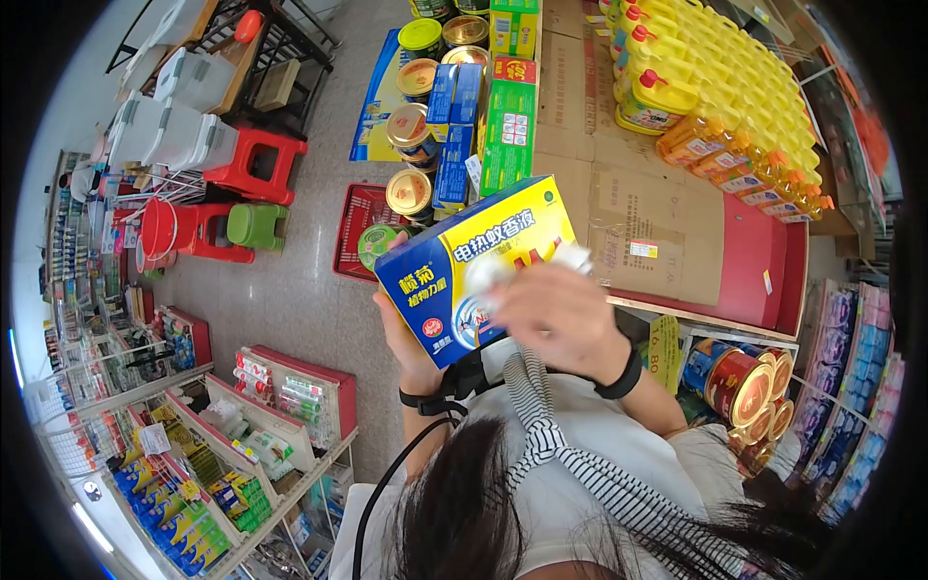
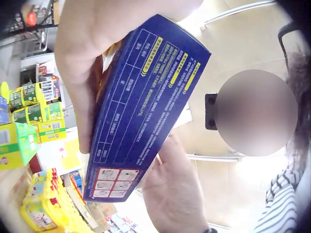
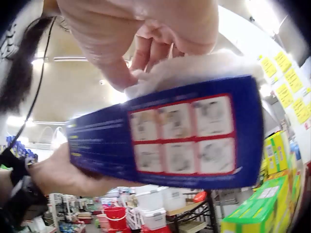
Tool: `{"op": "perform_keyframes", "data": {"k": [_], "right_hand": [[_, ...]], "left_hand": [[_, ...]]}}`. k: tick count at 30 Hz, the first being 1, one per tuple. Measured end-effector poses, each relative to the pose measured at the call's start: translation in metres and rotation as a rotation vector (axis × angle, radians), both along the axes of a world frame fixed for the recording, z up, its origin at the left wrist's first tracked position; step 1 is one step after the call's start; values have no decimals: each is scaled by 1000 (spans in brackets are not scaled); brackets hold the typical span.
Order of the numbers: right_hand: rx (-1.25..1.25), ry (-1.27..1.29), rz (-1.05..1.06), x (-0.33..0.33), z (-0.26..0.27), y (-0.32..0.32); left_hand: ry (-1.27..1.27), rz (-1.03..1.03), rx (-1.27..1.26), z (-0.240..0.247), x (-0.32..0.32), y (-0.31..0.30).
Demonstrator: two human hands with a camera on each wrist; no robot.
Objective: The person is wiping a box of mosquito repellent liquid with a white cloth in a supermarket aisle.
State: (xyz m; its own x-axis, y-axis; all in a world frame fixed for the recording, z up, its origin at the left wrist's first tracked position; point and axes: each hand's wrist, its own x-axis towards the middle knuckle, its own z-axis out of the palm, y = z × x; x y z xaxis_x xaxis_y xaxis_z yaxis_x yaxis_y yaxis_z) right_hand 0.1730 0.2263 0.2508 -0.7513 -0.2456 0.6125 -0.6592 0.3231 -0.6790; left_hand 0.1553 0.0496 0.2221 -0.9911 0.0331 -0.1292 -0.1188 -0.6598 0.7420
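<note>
My left hand (image 1: pixel 404 333) grips a blue and yellow box of electric mosquito liquid (image 1: pixel 440 266) from its left side, thumb and fingers around its edges. The box is tilted in front of my chest, its printed front up. My right hand (image 1: pixel 565 319) pinches a crumpled white cloth (image 3: pixel 194 70) and holds it against the front of the box. This hand and the cloth look blurred in the head view and hide part of the printing. One narrow side of the box, with a grid of small pictures, faces the right wrist view.
Ahead, a cardboard-covered display bears green boxes (image 1: pixel 509 130), gold-lidded cans (image 1: pixel 410 191) and yellow jugs (image 1: pixel 652 101). A red basket (image 1: pixel 358 227) lies on the floor (image 1: pixel 309 213). Red stools (image 1: pixel 256 169) stand at left, goods shelves (image 1: pixel 280 464) at lower left. More cans (image 1: pixel 739 387) are at right.
</note>
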Motion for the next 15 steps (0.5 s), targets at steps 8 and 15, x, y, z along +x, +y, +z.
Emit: {"op": "perform_keyframes", "data": {"k": [8,15], "right_hand": [[90,32,-300,-23,0,38],[65,34,12,-1,-6,8]], "left_hand": [[4,8,38,-5,0,-9],[-20,20,57,-6,-2,-9]]}}
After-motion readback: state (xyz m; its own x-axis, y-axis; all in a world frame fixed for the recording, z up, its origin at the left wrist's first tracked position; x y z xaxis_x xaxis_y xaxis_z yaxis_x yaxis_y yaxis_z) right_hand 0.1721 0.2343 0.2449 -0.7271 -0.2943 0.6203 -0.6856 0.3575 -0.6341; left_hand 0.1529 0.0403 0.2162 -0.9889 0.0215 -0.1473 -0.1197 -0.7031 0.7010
